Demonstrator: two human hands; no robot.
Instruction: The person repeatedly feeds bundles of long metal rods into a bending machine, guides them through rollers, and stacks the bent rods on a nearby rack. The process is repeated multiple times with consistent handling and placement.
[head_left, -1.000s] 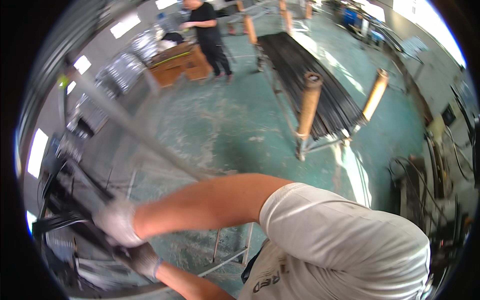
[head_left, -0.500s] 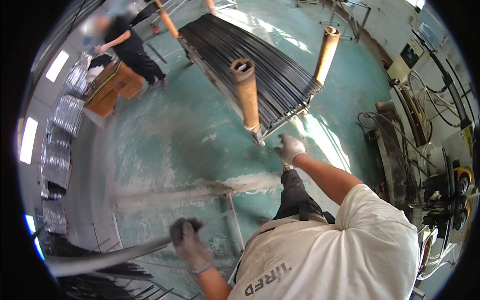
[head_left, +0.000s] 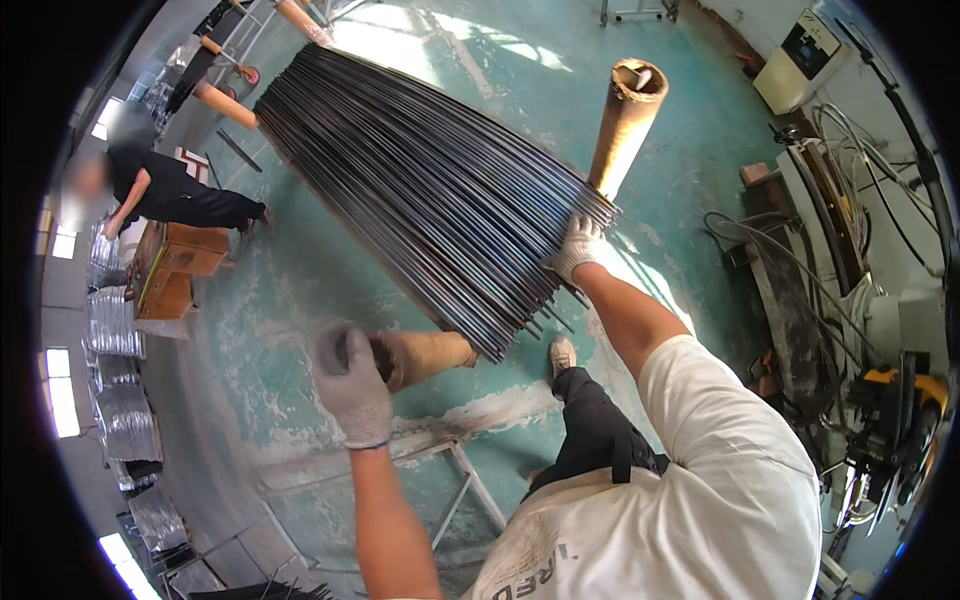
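Observation:
A wide bundle of long dark rods [head_left: 420, 190] lies on a rack, its near ends uneven. My right hand [head_left: 578, 248], in a pale glove, is on the near right ends of the rods, fingers bent over them and thumb out to the side. My left hand [head_left: 352, 385], gloved with grey finger areas, is raised at the lower left in front of a brown cardboard tube [head_left: 430, 360]. Its fingers look curled in, slightly blurred, and no object shows in them. Whether it touches the tube I cannot tell.
Another upright cardboard tube [head_left: 625, 125] stands at the rack's near right corner. A person in dark clothes [head_left: 180, 195] is by a brown wooden cabinet [head_left: 180, 265] at the left. Machinery with cables [head_left: 850, 230] lines the right wall. A pale metal frame [head_left: 470, 490] lies low ahead.
I am closer to the rack. My right hand has gone from free air onto the rod ends. The long grey bar at my left hand is out of sight, and that hand has risen.

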